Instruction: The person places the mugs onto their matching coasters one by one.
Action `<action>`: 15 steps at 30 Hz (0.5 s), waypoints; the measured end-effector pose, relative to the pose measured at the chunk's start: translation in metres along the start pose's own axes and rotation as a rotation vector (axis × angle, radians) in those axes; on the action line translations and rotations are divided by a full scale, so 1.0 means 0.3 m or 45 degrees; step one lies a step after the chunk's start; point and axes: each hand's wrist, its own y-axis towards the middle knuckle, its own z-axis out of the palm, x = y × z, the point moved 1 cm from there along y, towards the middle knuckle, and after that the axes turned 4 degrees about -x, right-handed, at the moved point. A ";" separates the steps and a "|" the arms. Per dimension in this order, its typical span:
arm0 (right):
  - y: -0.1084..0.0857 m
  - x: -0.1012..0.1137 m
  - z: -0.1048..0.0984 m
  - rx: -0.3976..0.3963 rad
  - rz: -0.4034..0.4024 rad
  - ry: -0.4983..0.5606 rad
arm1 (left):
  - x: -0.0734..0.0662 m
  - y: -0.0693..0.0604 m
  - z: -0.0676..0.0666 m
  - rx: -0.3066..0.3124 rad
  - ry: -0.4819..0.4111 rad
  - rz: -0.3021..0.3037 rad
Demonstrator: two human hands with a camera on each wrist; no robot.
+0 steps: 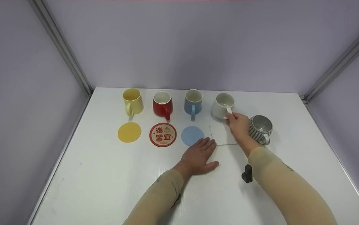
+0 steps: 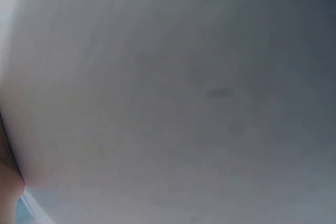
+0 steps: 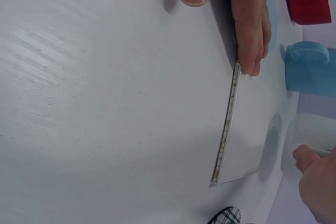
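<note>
My right hand (image 1: 239,126) pinches the handle of a white mug (image 1: 219,107), which is upright behind a white square coaster (image 3: 249,129). Whether the mug's base touches the table cannot be told. Palm down and fingers straight, my left hand (image 1: 198,158) rests on the table, its fingertips at the left corner of the square coaster. A round blue coaster (image 1: 192,135) lies just beyond those fingertips. To the right of my right hand stands a grey striped mug (image 1: 256,132). The left wrist view shows mostly blurred table surface.
A yellow mug (image 1: 135,104), a red mug (image 1: 162,107) and a blue mug (image 1: 189,106) stand along the back. In front of them lie a yellow round coaster (image 1: 129,132) and a red-rimmed coaster (image 1: 163,143). Walls enclose the white table (image 1: 104,187).
</note>
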 end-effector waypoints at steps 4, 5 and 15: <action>-0.009 -0.008 -0.011 -0.013 0.013 0.043 | 0.000 0.001 0.002 0.005 -0.011 0.000; -0.011 -0.010 -0.014 -0.020 0.013 0.048 | 0.000 0.001 0.002 0.003 -0.009 0.003; -0.050 -0.010 -0.041 -0.032 -0.010 -0.049 | 0.005 0.002 0.011 -0.031 0.005 0.025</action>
